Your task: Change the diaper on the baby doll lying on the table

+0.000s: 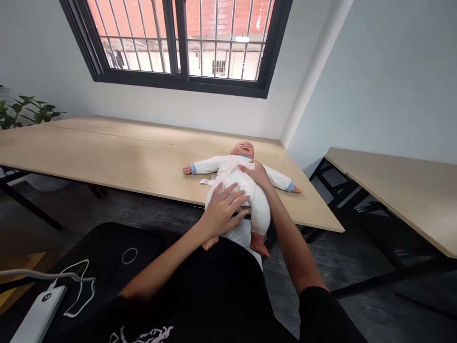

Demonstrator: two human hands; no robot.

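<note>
A baby doll [233,178] in a white suit with blue cuffs lies on its back at the near edge of a long wooden table [107,152]. Its arms are spread and its legs hang over the edge. My left hand [222,209] lies flat on the doll's belly and hip with the fingers stretched out. My right hand [256,174] rests on the doll's chest, fingers curled lightly on the white cloth. A white tie strip [209,181] of the suit lies loose beside the doll's right side.
A second wooden table [396,190] stands to the right across a dark-floored gap. A barred window [178,43] fills the far wall. A potted plant [21,112] sits at far left. A white device with a cable [43,309] lies on black fabric at lower left.
</note>
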